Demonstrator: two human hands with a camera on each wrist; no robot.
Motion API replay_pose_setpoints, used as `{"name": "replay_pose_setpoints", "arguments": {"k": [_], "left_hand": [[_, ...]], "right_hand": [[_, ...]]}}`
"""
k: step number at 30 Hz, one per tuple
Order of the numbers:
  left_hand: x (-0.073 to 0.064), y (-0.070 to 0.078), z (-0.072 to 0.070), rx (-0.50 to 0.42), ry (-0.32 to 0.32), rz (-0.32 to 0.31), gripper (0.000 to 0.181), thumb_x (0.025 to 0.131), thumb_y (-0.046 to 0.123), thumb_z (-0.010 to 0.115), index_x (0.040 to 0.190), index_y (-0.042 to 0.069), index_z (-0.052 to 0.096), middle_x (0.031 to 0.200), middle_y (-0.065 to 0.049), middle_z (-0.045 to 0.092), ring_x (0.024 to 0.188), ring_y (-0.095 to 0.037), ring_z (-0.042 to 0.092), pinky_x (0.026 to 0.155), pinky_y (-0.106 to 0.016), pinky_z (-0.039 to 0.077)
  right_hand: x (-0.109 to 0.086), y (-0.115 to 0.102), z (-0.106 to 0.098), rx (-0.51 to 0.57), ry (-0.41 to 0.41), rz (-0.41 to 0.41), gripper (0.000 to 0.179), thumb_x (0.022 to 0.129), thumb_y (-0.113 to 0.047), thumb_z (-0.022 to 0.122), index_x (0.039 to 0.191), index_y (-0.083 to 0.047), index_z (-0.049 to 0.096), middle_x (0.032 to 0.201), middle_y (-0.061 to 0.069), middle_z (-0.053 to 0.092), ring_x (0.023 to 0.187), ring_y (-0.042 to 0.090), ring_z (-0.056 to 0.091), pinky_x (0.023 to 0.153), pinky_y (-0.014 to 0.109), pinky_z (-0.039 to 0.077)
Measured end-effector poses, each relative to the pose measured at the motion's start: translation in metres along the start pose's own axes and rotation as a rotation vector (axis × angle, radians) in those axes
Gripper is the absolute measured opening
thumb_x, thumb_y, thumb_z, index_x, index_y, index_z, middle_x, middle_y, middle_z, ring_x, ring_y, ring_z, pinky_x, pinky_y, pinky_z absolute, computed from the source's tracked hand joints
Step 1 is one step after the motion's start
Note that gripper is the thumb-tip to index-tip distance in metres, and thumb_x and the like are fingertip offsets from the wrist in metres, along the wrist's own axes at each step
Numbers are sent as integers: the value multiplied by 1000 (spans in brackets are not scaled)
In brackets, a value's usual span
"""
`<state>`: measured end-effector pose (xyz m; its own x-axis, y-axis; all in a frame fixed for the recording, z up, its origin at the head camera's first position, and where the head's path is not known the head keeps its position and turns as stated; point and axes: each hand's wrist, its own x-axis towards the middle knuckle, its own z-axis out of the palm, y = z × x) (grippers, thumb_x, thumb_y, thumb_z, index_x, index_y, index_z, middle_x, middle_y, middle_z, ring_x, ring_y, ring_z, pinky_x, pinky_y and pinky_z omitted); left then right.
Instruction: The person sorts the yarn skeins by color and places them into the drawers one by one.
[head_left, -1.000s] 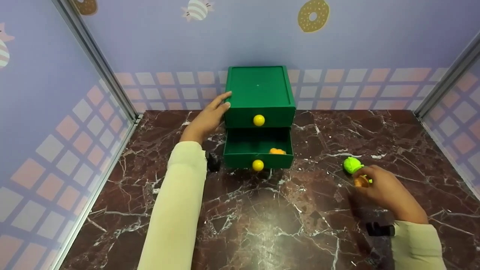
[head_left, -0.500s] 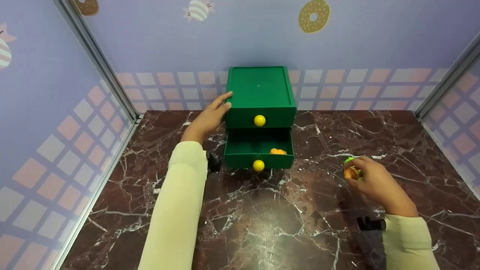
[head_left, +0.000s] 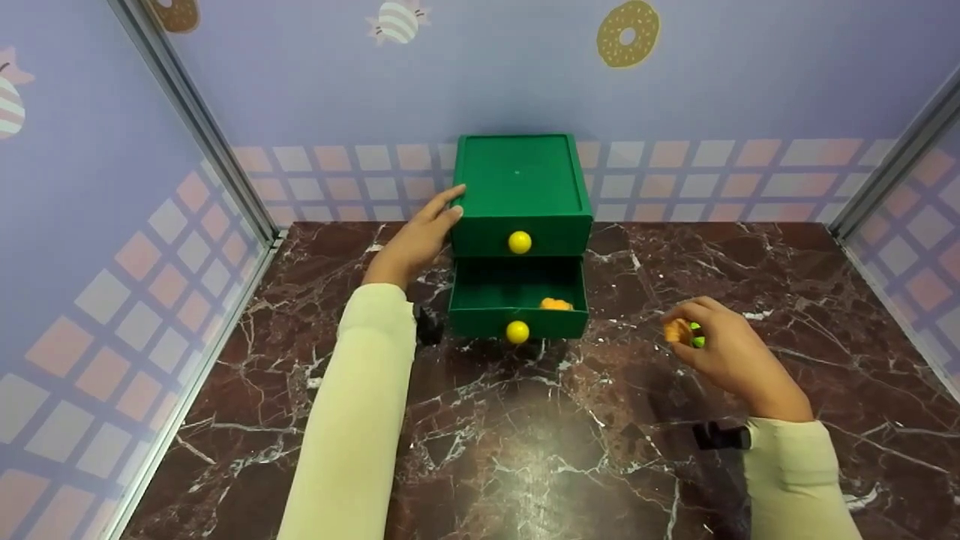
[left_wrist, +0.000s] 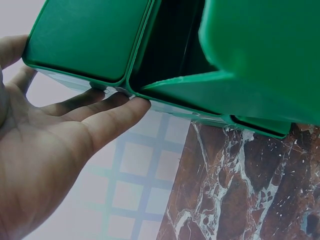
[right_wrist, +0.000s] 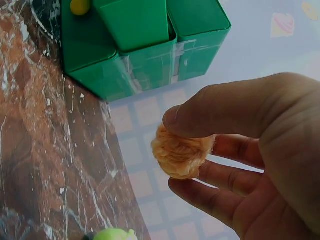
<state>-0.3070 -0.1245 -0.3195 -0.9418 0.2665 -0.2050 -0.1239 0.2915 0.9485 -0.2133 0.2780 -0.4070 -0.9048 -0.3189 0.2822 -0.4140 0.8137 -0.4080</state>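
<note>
Orange woolly ball [right_wrist: 180, 155] is in the air, toward the right edge of the counter [head_left: 480, 420]. At left, the left hand [head_left: 412, 241], fingers outstretched, touches the green cabinet [head_left: 517, 176] near the back edge. At right, the right hand [head_left: 731, 360] pinches the ball; a light, even pinch should suit its softness. It is roundish, so I see no long axis or pointing direction.

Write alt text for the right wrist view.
The right hand grips a rounded, rough-textured orange object. Beyond it, at upper left, a green drawer unit with one drawer pulled out stands on a dark marbled tabletop; a bright green object shows partly at the bottom edge.
</note>
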Motion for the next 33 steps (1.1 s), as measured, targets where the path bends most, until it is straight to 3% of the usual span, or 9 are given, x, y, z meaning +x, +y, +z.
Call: {"name": "replay_pose_setpoints", "arguments": {"k": [9, 18, 33], "left_hand": [[1, 0, 1, -2, 9, -2, 49, 105, 40, 36, 152, 44, 22, 163, -2, 13, 147, -28, 28, 111, -53, 36], [2, 0, 2, -69, -4, 11, 50, 106, 36, 36, 153, 40, 22, 163, -4, 13, 147, -30, 27, 110, -55, 36], [2, -2, 0, -29, 19, 2, 47, 105, 41, 38, 149, 47, 27, 163, 1, 12, 147, -27, 26, 112, -54, 34]], "right_hand": [[9, -10, 5, 56, 0, -3, 23, 84, -7, 72, 106, -12, 68, 112, 8, 61, 88, 26, 60, 77, 44, 48], [20, -21, 10, 114, 31, -31, 23, 83, -5, 73, 105, -10, 67, 112, 5, 61, 98, 27, 63, 84, 48, 54], [40, -38, 23, 153, 58, -90, 26, 83, -2, 71, 107, -11, 67, 116, 7, 61, 97, 26, 62, 84, 46, 54]]}}
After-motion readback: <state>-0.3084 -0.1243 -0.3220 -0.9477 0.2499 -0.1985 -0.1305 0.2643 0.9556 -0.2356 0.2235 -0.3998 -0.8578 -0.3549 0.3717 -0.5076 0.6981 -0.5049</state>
